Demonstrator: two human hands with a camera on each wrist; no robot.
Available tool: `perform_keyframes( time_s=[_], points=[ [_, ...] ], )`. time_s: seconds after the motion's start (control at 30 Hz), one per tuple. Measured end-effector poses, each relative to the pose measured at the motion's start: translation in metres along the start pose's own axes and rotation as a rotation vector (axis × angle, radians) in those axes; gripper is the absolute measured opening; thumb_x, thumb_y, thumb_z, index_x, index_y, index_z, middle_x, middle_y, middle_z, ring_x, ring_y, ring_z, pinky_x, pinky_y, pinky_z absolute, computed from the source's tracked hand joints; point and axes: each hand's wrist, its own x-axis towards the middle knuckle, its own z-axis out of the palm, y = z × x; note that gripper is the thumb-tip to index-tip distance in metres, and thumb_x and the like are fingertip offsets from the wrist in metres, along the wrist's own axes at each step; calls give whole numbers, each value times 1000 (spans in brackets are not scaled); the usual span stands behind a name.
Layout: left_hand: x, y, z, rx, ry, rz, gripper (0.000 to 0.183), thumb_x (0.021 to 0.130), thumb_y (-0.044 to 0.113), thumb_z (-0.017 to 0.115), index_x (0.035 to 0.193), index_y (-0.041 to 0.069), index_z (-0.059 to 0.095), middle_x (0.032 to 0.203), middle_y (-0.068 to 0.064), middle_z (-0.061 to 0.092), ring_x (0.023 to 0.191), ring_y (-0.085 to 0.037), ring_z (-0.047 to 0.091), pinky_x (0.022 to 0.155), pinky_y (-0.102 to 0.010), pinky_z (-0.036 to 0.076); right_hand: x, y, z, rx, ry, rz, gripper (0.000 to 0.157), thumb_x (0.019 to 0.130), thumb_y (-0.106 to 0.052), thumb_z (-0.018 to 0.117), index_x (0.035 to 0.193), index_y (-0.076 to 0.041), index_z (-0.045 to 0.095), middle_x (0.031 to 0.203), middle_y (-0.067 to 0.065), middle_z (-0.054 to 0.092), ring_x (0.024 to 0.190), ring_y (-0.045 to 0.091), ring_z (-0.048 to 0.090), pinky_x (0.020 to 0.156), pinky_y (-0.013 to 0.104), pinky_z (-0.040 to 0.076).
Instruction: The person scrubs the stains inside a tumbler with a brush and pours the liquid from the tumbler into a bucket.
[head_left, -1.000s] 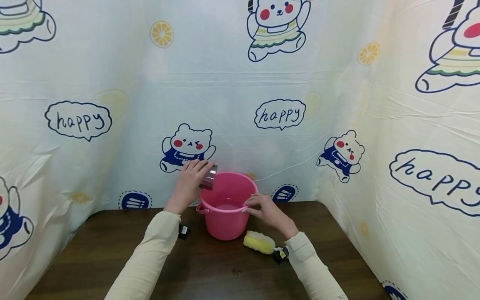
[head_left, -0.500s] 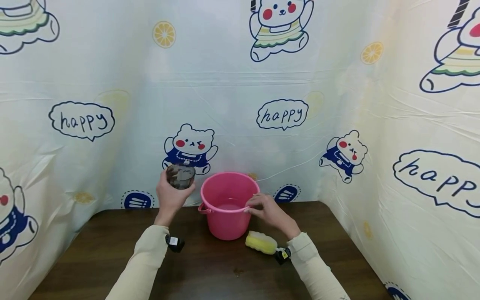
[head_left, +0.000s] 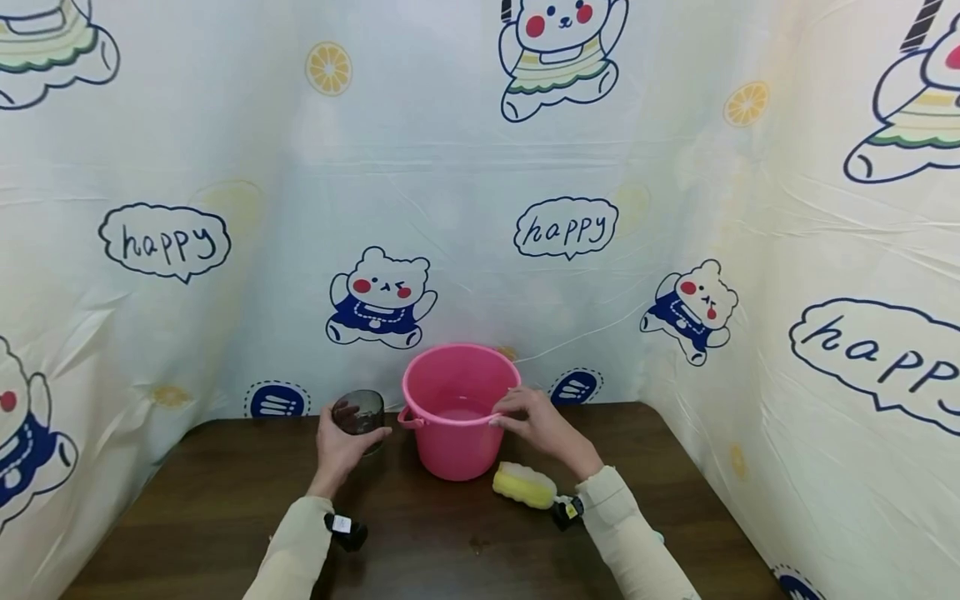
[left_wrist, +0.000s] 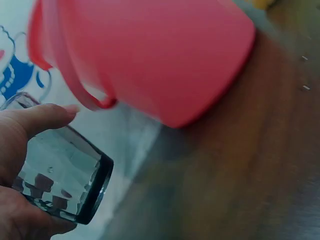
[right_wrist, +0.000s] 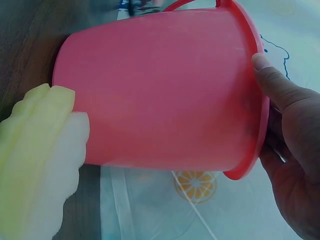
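My left hand (head_left: 340, 446) grips a dark see-through glass (head_left: 362, 417), thumb on one side and fingers round the other, just left of the pink bucket (head_left: 457, 442). In the left wrist view the glass (left_wrist: 65, 170) shows its thick base and clear wall, with fingers visible through it. My right hand (head_left: 536, 421) pinches the bucket's rim at its right side. The right wrist view has the thumb on the outside of the bucket (right_wrist: 165, 95), while the other fingers are partly hidden behind the rim. A little clear liquid shows at the bottom of the bucket in the head view.
A yellow and white sponge (head_left: 525, 485) lies right of the bucket, close to my right wrist. Small wet drops (head_left: 477, 545) mark the brown wooden table (head_left: 420, 567). A printed white curtain (head_left: 465, 167) hangs behind and beside the table.
My left hand has swung the glass from its tilt over the bucket's left rim to the left, turned it upright and lowered it toward the table. The right hand has stayed on the rim.
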Motion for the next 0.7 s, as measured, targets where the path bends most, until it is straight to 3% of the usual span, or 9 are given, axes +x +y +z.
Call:
perform_keyframes(
  time_s=[0.17, 0.3, 0.47, 0.7],
  points=[
    [-6, -20, 2, 64, -59, -6, 104, 69, 16, 95, 149, 1, 29, 147, -26, 41, 137, -44, 38, 113, -63, 35, 0, -2, 0, -3, -4, 28, 15, 94, -21, 73, 107, -20, 79, 105, -8, 74, 101, 11, 61, 84, 27, 56],
    [-10, -32, 3, 75, -74, -22, 105, 66, 16, 96, 147, 1, 30, 144, -26, 43, 134, -43, 41, 111, -62, 37, 0, -2, 0, 1, -2, 29, 14, 93, -20, 74, 106, -19, 80, 105, -8, 74, 101, 11, 61, 86, 33, 57],
    [-14, -38, 0, 77, -61, 2, 105, 65, 18, 97, 146, 2, 33, 142, -26, 47, 131, -42, 46, 109, -60, 40, 1, -1, 3, 16, -1, 13, 14, 94, -19, 73, 106, -17, 80, 104, -6, 75, 102, 13, 62, 89, 42, 57],
    [-12, -41, -6, 105, -88, 19, 103, 68, 22, 97, 146, 1, 33, 141, -26, 50, 132, -41, 48, 109, -57, 41, 4, -4, 5, 34, -8, 26, 14, 94, -19, 73, 106, -17, 80, 105, -5, 75, 102, 14, 62, 89, 42, 58]
  ],
)
